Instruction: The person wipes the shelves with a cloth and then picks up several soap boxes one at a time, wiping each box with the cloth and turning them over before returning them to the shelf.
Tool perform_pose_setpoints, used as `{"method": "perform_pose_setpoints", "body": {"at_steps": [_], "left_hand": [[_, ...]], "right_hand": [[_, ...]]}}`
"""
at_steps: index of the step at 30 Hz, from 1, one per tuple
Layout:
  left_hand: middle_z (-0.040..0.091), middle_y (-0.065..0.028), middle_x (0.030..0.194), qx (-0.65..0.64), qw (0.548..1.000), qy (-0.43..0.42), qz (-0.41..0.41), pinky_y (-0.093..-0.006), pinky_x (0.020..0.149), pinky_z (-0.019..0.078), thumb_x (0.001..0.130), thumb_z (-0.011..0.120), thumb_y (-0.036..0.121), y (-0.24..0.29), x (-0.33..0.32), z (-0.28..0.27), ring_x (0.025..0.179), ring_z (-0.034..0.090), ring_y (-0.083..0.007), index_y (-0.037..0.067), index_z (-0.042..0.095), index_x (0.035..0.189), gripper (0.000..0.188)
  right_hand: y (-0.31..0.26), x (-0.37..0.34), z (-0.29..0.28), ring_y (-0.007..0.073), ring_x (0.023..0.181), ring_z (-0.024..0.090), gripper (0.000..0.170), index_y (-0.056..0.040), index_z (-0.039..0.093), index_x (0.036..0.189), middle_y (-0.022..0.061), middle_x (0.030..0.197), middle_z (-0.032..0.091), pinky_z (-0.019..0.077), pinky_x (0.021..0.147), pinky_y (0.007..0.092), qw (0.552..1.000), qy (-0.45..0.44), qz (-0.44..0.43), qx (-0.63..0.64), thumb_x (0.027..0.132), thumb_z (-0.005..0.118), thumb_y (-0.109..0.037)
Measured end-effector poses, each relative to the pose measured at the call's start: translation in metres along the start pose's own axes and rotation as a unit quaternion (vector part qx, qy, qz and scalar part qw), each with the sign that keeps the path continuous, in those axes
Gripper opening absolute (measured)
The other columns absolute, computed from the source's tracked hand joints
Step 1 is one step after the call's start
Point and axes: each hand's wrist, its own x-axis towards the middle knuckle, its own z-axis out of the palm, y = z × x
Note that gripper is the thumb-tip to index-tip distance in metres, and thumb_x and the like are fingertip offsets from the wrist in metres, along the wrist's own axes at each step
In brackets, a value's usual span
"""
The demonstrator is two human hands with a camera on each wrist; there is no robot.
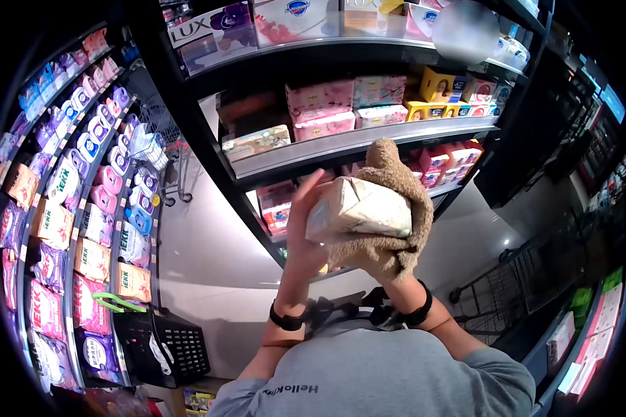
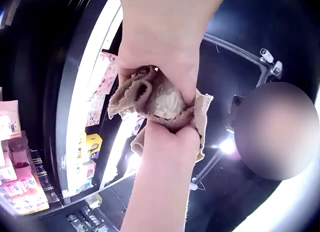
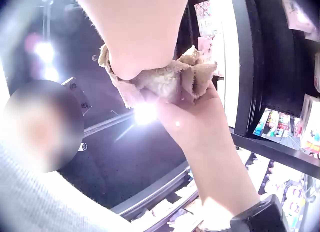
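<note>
A pale paper-wrapped pack [image 1: 368,208], box-shaped with a faint print, is held up before my chest in the head view. Fluffy brown cloth [image 1: 414,243] wraps round its right side and underside. My left hand [image 1: 303,229] grips the pack's left end. Most of my right hand [image 1: 395,274] is hidden by the cloth, through which it holds the pack from the right. From the left wrist view, both hands close in on the bunched cloth [image 2: 135,94], with the white end of the pack [image 2: 167,103] showing between them.
A shelf rack [image 1: 362,146] of boxed soaps stands just ahead, with similar pale packs [image 1: 257,142] on its middle shelf. Shelves of bagged detergent [image 1: 55,222] line the left. A black basket [image 1: 181,347] sits lower left, a wire cart [image 1: 167,153] behind, a dark cart [image 1: 494,285] at right.
</note>
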Motion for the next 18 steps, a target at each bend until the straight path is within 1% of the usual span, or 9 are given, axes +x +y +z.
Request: {"method": "perform_pose_setpoints", "body": {"at_steps": [1,2,4,5,7,10,12,13,18], "left_hand": [[0.043,-0.0139,0.117,0.049,0.997,0.013,0.052,-0.0309,0.087,0.0368,0.06,0.074,0.015,-0.004,0.001,-0.001,0.103,0.046,-0.0205,0.002,0.036,0.12,0.072],[0.043,-0.0144,0.117,0.082,0.995,0.015,0.054,-0.0319,0.089,0.036,0.062,0.073,0.019,-0.005,0.002,-0.003,0.104,0.045,-0.0207,0.002,0.034,0.121,0.073],[0.042,-0.0142,0.117,-0.143,0.977,0.034,-0.156,-0.0327,0.09,0.035,0.069,0.068,0.025,-0.002,0.002,0.001,0.106,0.044,-0.0201,0.001,0.034,0.12,0.066],[0.042,-0.0142,0.117,-0.143,0.977,0.033,-0.157,-0.0327,0.09,0.035,0.069,0.068,0.025,-0.009,-0.001,0.0,0.106,0.044,-0.0201,0.001,0.034,0.12,0.066],[0.042,-0.0134,0.118,-0.214,0.974,-0.001,-0.074,-0.0327,0.09,0.0344,0.076,0.06,0.033,-0.022,-0.008,-0.003,0.107,0.043,-0.0196,-0.001,0.035,0.119,0.06],[0.042,-0.0136,0.118,-0.169,0.971,0.067,-0.155,-0.0326,0.09,0.035,0.079,0.052,0.044,0.001,-0.005,-0.001,0.107,0.043,-0.0204,-0.002,0.034,0.118,0.063],[0.042,-0.0147,0.117,-0.045,0.997,0.051,-0.029,-0.0328,0.09,0.0348,0.078,0.053,0.044,0.0,-0.002,-0.006,0.107,0.043,-0.0213,-0.003,0.034,0.117,0.063],[0.042,-0.0169,0.116,0.019,0.998,0.052,-0.006,-0.0328,0.089,0.0348,0.078,0.055,0.039,-0.001,0.0,-0.011,0.107,0.043,-0.0226,-0.004,0.035,0.115,0.061],[0.047,-0.0234,0.108,-0.013,0.991,0.113,0.067,-0.037,0.089,0.0349,0.07,0.064,0.025,0.008,-0.007,-0.014,0.101,0.047,-0.0259,-0.003,0.035,0.103,0.052]], "right_hand": [[-0.002,-0.001,0.001,0.0219,0.112,0.038,0.068,-0.0019,0.026,0.126,0.0125,0.124,0.036,0.0304,0.095,0.0344,1.0,0.006,0.013,0.017,0.07,0.063,-0.012],[-0.003,-0.002,0.002,0.022,0.112,0.038,0.068,-0.0021,0.027,0.126,0.0124,0.124,0.036,0.0307,0.095,0.0344,0.999,0.01,0.024,0.028,0.07,0.063,-0.014],[-0.005,-0.004,0.001,0.0221,0.112,0.039,0.067,-0.0024,0.027,0.125,0.0123,0.124,0.036,0.0312,0.095,0.0344,0.998,0.017,0.043,0.039,0.07,0.062,-0.017],[-0.004,-0.004,0.001,0.0222,0.112,0.039,0.067,-0.0025,0.028,0.125,0.0123,0.124,0.036,0.0315,0.095,0.0343,0.998,0.021,0.052,0.042,0.07,0.062,-0.019],[-0.004,-0.006,0.0,0.0224,0.112,0.039,0.066,-0.0028,0.028,0.125,0.0121,0.124,0.036,0.032,0.094,0.0343,0.996,0.025,0.07,0.051,0.071,0.061,-0.022],[-0.002,-0.004,0.0,0.0226,0.111,0.04,0.066,-0.0032,0.029,0.125,0.012,0.124,0.036,0.0328,0.094,0.0342,0.995,0.027,0.072,0.063,0.072,0.06,-0.026],[0.004,-0.001,0.001,0.0228,0.111,0.04,0.066,-0.0035,0.03,0.125,0.0119,0.124,0.037,0.0333,0.093,0.0341,0.996,0.024,0.066,0.062,0.072,0.059,-0.029],[0.007,0.001,0.002,0.0228,0.111,0.04,0.066,-0.0036,0.03,0.125,0.0118,0.124,0.037,0.0335,0.093,0.0341,0.995,0.024,0.067,0.063,0.072,0.059,-0.031],[0.035,-0.003,0.003,0.0232,0.111,0.041,0.067,-0.0043,0.031,0.125,0.0115,0.124,0.037,0.0348,0.092,0.0339,0.991,0.045,0.091,0.081,0.073,0.057,-0.039]]}}
